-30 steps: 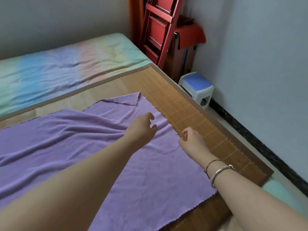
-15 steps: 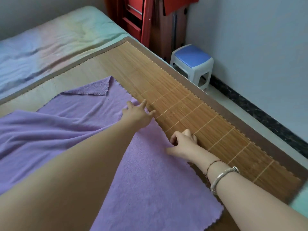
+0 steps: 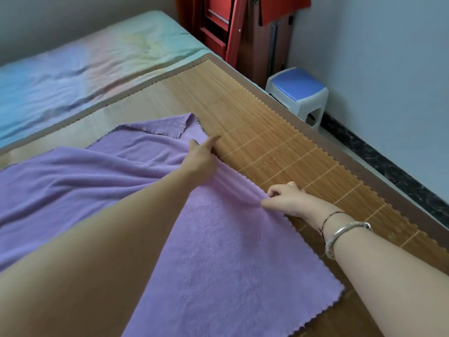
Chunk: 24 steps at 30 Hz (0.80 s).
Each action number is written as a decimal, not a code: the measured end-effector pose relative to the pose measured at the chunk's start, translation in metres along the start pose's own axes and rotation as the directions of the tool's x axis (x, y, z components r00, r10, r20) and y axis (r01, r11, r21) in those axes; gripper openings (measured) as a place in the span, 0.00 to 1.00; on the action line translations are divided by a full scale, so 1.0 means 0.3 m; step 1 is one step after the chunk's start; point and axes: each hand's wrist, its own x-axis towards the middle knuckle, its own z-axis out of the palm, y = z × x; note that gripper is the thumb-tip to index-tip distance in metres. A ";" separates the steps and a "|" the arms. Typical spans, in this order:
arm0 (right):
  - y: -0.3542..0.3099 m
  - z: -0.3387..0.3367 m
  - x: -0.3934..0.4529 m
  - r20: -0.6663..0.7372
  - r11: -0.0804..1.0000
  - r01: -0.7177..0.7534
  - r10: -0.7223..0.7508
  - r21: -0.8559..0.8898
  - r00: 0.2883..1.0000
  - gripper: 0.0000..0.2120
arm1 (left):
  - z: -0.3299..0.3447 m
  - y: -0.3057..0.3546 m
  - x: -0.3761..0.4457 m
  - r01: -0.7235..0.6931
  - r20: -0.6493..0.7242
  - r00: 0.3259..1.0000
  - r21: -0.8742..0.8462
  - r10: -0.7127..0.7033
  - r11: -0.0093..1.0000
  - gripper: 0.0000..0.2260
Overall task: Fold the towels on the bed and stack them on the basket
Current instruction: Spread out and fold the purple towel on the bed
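Clearly soft and limp, the purple terry towel suits edge grips; right hand pinches its zigzag edge, left hand grips there too

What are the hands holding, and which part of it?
Both hands grip the purple towel by its scalloped right edge: the right hand nearer, the left hand farther along.

Purple towel on bamboo mat, both hands gripping its edge
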 end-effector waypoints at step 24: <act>-1.291 0.931 -1.234 -0.130 0.743 0.551 -0.547 0.380 0.827 0.09 | -1.419 -0.804 -1.227 0.102 -0.337 0.893 -0.494 -0.298 0.864 0.07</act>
